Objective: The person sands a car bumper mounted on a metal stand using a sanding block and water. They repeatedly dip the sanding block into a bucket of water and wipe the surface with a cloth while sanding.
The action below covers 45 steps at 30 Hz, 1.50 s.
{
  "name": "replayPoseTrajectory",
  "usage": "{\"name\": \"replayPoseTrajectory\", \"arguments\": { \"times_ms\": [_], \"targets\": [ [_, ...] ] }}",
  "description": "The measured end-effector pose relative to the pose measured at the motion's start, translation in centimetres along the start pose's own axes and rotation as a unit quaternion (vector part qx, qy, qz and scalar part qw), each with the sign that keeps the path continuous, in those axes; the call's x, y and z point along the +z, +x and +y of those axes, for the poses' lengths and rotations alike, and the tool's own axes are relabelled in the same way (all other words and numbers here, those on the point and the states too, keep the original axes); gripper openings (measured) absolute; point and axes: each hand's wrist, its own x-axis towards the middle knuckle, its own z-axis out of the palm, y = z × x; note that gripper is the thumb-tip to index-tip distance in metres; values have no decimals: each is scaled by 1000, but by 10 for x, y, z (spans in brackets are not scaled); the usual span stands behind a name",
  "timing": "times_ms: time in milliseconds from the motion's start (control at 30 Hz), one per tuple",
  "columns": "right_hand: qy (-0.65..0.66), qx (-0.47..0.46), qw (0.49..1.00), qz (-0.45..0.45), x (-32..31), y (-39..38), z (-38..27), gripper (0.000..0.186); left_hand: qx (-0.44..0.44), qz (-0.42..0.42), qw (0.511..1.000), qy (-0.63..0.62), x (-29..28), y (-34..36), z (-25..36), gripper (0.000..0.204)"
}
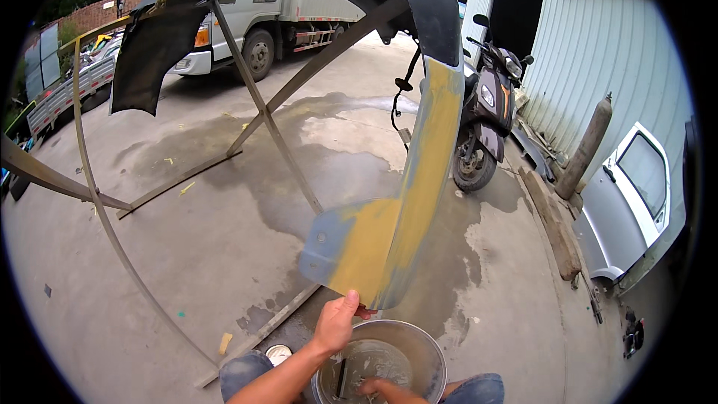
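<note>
A long curved car bumper [430,142] arches over a metal stand; its near end is grey-blue with wide yellow filler patches. My left hand [340,322] grips the bottom edge of that end, thumb in front and fingers behind. Below it, a round metal basin [430,340] with cloudy water sits between my knees. My right hand [376,387] reaches down into the basin, its fingers hidden by the murky water. Beside that hand, a narrow dark strip [342,378] shows in the basin.
Bars of the metal stand [280,135] cross ahead and to the left. A parked scooter [490,97], a gas cylinder [587,146], a wooden beam [550,224] and a loose car door [628,194] line the right side. A truck [258,30] stands behind. Wet patches darken the concrete.
</note>
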Motion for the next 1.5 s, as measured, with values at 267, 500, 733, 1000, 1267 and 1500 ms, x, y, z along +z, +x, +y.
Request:
{"name": "replayPoseTrajectory", "arguments": {
  "times_ms": [267, 500, 733, 1000, 1267, 1500],
  "targets": [
    [-35, -163, 980, 112, -306, -412, -138, 49, 17, 15, 1000, -1, -2, 4, -1, 65],
    [219, -323, 736, 553, -417, -519, -219, 48, 22, 26, 999, -20, -4, 8, -17, 66],
    [159, -261, 733, 608, -376, -445, -206, 47, 6, 40, 999, 7, -5, 9, -9, 66],
    [213, -247, 698, 637, -451, -514, -231, 43, 28, 16, 999, 21, 3, 5, -4, 64],
    [99, -208, 774, 590, -407, -481, -217, 38, 22, 25, 999, -15, 4, 7, -5, 61],
    [179, -295, 657, 671, -427, -472, -219, 39, 24, 20, 999, -11, 8, 4, -7, 62]
  ]
}}
